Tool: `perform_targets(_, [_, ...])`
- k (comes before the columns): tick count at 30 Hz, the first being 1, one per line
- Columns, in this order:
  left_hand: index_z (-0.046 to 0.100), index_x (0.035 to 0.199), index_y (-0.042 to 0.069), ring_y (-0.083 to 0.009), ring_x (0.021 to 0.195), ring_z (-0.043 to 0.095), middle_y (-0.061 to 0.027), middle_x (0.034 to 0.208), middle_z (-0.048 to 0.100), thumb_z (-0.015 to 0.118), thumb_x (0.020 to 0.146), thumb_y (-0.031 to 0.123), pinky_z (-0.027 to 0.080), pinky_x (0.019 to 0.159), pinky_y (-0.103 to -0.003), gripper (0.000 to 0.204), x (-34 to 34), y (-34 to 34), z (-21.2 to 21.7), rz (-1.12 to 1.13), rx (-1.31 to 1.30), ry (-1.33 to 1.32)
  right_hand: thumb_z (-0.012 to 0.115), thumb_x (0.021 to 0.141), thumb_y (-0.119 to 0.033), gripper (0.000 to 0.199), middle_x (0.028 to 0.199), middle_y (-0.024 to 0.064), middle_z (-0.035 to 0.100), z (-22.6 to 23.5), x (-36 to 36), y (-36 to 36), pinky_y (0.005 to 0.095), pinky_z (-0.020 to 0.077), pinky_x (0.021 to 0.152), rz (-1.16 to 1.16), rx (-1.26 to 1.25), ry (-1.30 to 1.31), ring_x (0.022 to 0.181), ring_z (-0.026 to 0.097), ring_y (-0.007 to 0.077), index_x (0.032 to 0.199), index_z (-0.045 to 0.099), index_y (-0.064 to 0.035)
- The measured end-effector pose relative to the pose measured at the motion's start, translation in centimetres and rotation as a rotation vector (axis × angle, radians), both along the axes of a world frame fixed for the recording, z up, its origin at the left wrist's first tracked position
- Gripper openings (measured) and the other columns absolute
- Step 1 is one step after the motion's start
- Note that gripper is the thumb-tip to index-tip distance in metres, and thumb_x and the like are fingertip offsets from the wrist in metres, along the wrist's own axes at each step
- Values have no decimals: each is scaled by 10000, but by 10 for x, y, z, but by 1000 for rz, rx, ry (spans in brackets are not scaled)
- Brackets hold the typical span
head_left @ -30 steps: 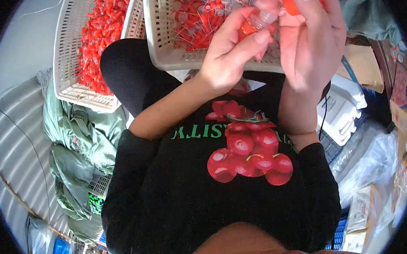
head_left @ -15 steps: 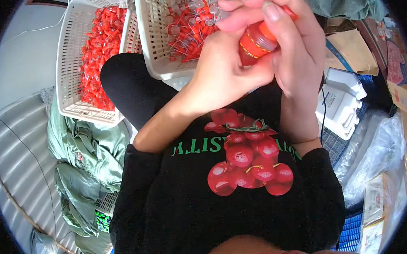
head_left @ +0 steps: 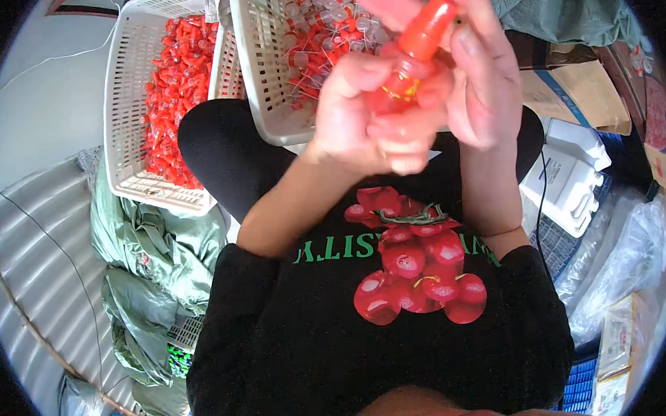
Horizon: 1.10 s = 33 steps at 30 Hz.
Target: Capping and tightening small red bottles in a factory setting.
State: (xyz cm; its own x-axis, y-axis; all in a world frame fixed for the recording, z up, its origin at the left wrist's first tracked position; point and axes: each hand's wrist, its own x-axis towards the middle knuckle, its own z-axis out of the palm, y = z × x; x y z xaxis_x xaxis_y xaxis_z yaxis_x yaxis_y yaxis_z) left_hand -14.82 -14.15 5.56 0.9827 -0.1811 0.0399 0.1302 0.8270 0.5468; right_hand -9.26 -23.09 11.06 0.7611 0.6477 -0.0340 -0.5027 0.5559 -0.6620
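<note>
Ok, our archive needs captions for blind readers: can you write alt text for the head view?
Seen from above, a seated person's left hand and right hand together grip a small orange plastic piece close to the camera. Behind them, one white basket on the lap holds clear-and-orange parts, and another white basket on the left holds orange ones.

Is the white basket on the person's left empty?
No, the white basket on the left is piled with small orange-red pieces, while both hands hold an orange bottle in front of another basket.
</note>
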Motion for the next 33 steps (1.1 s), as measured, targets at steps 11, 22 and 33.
perform_targets(11, [513,988,-19,-131,755,571,-68,803,593,640,660,45,463,676,-274,357,-5,-18,14,382,420,-46,539,781,-26,204,897,173,617,-32,22,-30,370,383,909,-402,-480,-1135,875,596,253,973,562,39])
perform_targets(22, [529,939,-9,-103,687,551,-64,793,588,655,679,104,445,613,-224,310,-3,-21,23,396,814,54,536,779,1,220,931,154,616,-44,35,-37,335,393,897,-166,-279,-830,877,594,214,994,575,29])
perform_targets(33, [569,935,18,-280,735,612,-183,775,609,626,724,273,474,653,-396,336,-168,278,-96,707,2429,975,504,827,-14,231,981,119,608,-88,54,-2,273,412,866,-197,-421,-661,921,574,168,1047,556,28])
